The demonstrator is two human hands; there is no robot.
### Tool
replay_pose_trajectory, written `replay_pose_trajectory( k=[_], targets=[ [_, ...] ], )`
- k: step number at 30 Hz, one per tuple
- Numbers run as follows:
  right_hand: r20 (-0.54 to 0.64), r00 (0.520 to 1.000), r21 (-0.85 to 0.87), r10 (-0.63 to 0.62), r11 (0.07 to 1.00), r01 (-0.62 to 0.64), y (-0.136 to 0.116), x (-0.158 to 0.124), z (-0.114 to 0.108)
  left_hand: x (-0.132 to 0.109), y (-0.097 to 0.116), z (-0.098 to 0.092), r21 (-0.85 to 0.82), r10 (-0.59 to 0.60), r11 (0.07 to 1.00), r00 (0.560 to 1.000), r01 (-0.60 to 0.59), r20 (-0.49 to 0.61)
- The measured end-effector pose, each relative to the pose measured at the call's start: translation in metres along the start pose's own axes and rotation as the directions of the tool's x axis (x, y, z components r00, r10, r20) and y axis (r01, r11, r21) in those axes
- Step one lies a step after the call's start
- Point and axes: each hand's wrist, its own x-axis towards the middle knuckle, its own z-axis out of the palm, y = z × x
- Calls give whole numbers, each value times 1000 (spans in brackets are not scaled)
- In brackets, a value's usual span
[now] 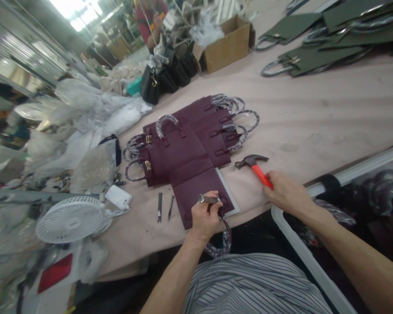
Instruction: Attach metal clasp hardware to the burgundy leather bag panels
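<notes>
My left hand (205, 218) is closed around a short metal punch (208, 199), held over the near panel of a dark maroon leather bag piece (191, 187). That panel lies on a white board (228, 192), and its wrapped handle (223, 246) hangs past the table edge below my left hand. To the right, my right hand (283, 192) grips a claw hammer (258, 169) by its orange-red handle, with the dark head pointing left, apart from the punch. More maroon bag pieces (203, 117) with plastic-wrapped handles are stacked behind.
Two slim tools (159, 207) lie left of the panel, near a white fan (70, 219) and a white device (118, 197). Green bag pieces (324, 56) lie far right. At the back are a cardboard box (227, 48), black bags (167, 72) and a person (150, 22).
</notes>
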Motion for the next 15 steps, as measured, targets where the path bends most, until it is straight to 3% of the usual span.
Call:
replay_pose_trajectory(
  k=[3,8,11,13,15],
  targets=[
    [202,973,374,114,909,-184,-9,2,-2,0,1,2,5,14,1000,1000,-14,12],
    [342,937,538,74,802,-260,-32,-22,-10,-2,3,6,7,30,1000,999,-31,41],
    [207,978,564,29,813,-144,-54,-49,-34,-2,3,9,-8,22,1000,999,-22,36],
    [-31,995,445,-99,890,102,-70,-69,-54,-2,5,10,-15,19,1000,999,-19,30],
    [-219,913,171,-344,908,383,-83,-85,-69,-1,8,10,-3,21,1000,999,-21,33]
  ],
)
